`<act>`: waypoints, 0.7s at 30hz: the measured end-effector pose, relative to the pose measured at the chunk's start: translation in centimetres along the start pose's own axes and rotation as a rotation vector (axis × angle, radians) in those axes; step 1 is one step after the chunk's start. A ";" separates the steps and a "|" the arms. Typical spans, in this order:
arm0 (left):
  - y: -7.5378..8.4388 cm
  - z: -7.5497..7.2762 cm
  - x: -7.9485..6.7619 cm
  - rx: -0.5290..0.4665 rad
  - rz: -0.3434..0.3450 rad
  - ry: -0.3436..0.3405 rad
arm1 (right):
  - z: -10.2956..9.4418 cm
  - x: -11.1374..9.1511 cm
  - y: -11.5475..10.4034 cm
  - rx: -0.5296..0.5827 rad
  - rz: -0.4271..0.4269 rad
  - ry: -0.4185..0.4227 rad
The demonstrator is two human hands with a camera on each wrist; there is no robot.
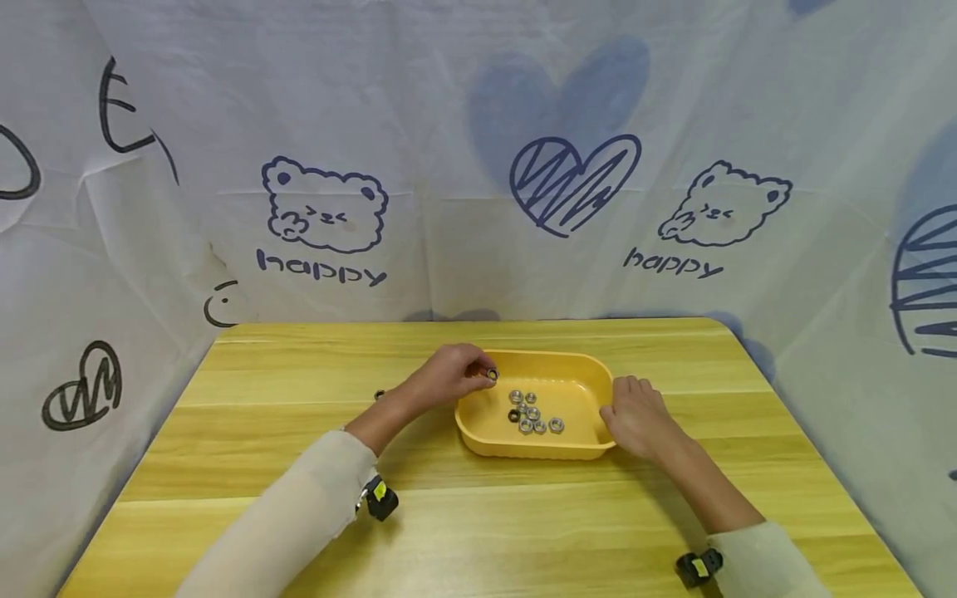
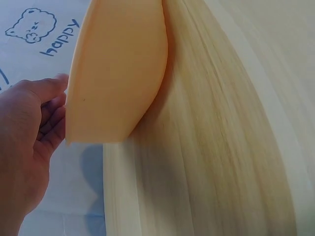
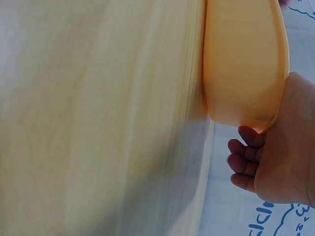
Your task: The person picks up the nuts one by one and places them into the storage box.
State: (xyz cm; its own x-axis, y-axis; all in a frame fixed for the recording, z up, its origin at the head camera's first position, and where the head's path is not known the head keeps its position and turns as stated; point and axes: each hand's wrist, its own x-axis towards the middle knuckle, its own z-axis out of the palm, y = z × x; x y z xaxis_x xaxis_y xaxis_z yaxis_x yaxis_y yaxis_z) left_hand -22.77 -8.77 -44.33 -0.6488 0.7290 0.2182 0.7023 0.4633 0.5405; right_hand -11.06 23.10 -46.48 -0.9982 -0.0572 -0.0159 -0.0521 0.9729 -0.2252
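A yellow plastic tray (image 1: 532,451) sits on the table with several metal hex nuts (image 1: 527,411) lying inside it, most silver and one dark. My left hand (image 1: 452,375) pinches a dark-rimmed nut (image 1: 492,374) between thumb and fingertips, over the tray's back left corner. In the left wrist view, that hand (image 2: 34,113) is at the tray's rim and the nut is hidden. At the opposite end, my right hand (image 1: 641,415) grips the tray's right rim, thumb on the inner side. The right wrist view shows its fingers (image 3: 243,164) curled below the tray's end (image 3: 246,64).
Left of the tray, a small dark piece (image 1: 380,394) lies on the wooden table (image 1: 478,523), partly covered by the left wrist. A white cloth (image 1: 449,124) with printed bears and hearts hangs behind and beside the table.
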 end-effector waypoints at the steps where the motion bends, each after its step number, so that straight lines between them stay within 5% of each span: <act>1: 0.0 0.1 0.1 0.005 0.000 -0.008 | 0.0 0.0 0.0 -0.002 0.001 0.003; 21: 0.7 1.8 2.4 0.038 0.027 -0.110 | 0.1 0.1 0.3 0.018 0.008 0.007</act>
State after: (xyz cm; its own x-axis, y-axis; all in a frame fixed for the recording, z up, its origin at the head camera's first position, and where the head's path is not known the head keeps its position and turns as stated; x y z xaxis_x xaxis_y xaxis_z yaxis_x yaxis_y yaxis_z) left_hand -23.29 -5.75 -44.89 -0.5950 0.7914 0.1403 0.7309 0.4602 0.5039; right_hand -11.19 23.32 -46.68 -0.9988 -0.0477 -0.0112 -0.0435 0.9692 -0.2424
